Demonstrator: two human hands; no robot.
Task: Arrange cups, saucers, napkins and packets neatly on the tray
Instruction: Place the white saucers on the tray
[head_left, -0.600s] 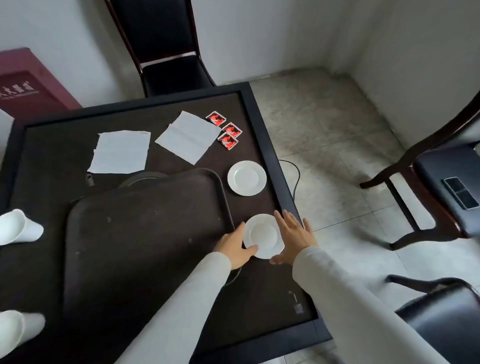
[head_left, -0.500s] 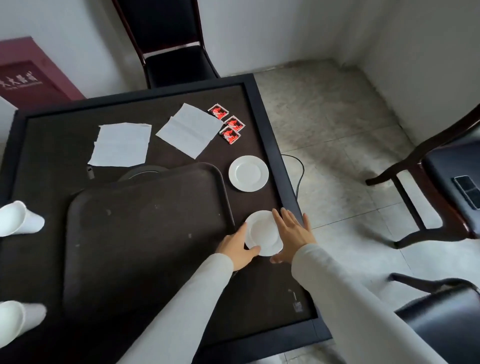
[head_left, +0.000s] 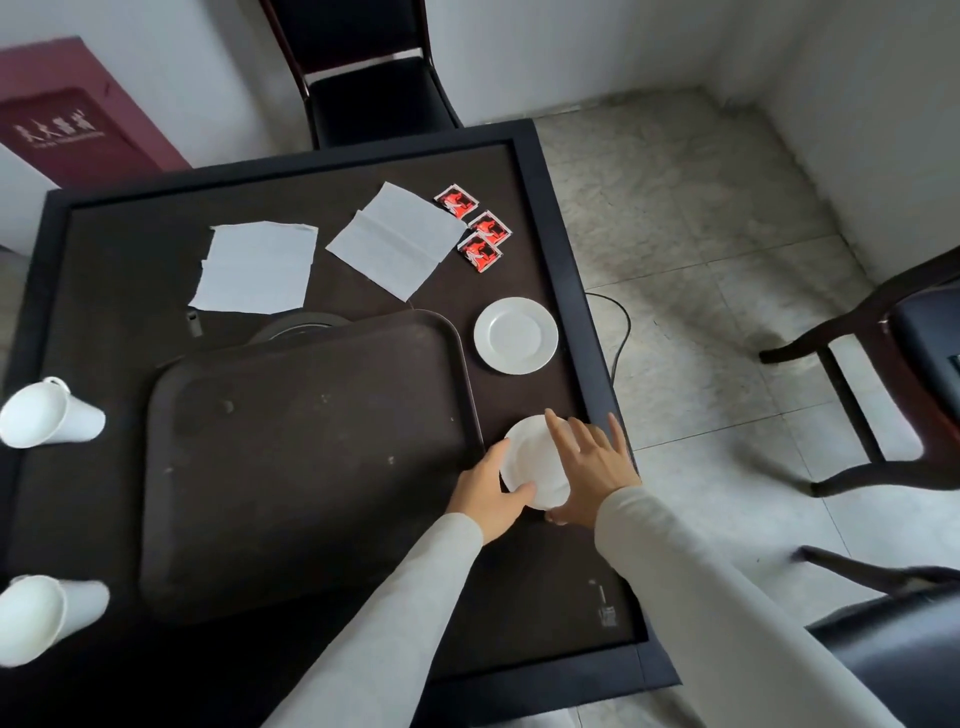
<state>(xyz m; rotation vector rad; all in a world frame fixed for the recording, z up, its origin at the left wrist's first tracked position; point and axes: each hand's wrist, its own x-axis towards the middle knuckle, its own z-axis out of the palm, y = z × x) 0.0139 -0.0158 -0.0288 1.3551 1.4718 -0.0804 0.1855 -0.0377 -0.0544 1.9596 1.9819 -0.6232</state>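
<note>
So one saucer (head_left: 527, 457) is just off the tray's (head_left: 311, 467) right edge with both hands on it. The left hand (head_left: 485, 501) pinches its left rim, and the right hand (head_left: 592, 475) lies against the right side, fingers straight and spread. The second saucer (head_left: 516, 335) is further back on the table (head_left: 550, 249).

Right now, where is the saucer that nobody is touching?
In the head view, the free saucer lies on the table, right of the tray's far corner, nearer than the red packets.
</note>
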